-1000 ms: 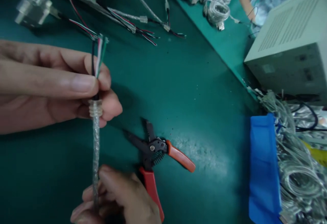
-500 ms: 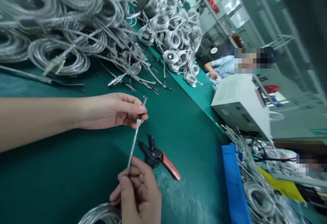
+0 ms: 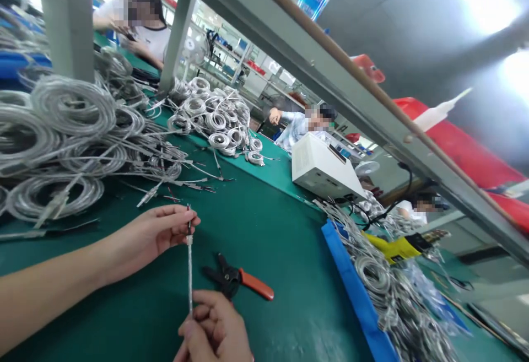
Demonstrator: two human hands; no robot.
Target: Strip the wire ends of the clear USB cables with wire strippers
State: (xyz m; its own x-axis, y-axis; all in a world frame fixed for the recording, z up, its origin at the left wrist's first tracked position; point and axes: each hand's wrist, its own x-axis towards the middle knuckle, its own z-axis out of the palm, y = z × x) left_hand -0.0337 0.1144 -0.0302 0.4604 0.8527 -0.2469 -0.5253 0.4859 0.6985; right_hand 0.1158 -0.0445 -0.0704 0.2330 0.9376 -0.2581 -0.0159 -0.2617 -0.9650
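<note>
A clear-jacketed cable [image 3: 190,274] runs upright between my two hands above the green mat. My left hand [image 3: 159,232] pinches the thin dark and red wires at its stripped upper end. Lower down, my right hand [image 3: 217,323] grips the cable's jacket between thumb and fingers; whatever lies below that hand is out of frame. Just right of the cable, a wire stripper [image 3: 237,279] with black jaws and a red handle lies on the mat, its lower part hidden behind my right hand.
Coiled cables [image 3: 70,108] are heaped at the left, with another pile of coils [image 3: 215,111] farther back. A blue bin [image 3: 351,285] full of cables stands at the right. Behind it is a white box-shaped device [image 3: 324,166]. A shelf beam [image 3: 330,59] crosses overhead; several people sit beyond.
The view has tilted upward, bringing in the overhead shelf and another person at the left. Both hands keep hold of the cable, which now stands more vertical.
</note>
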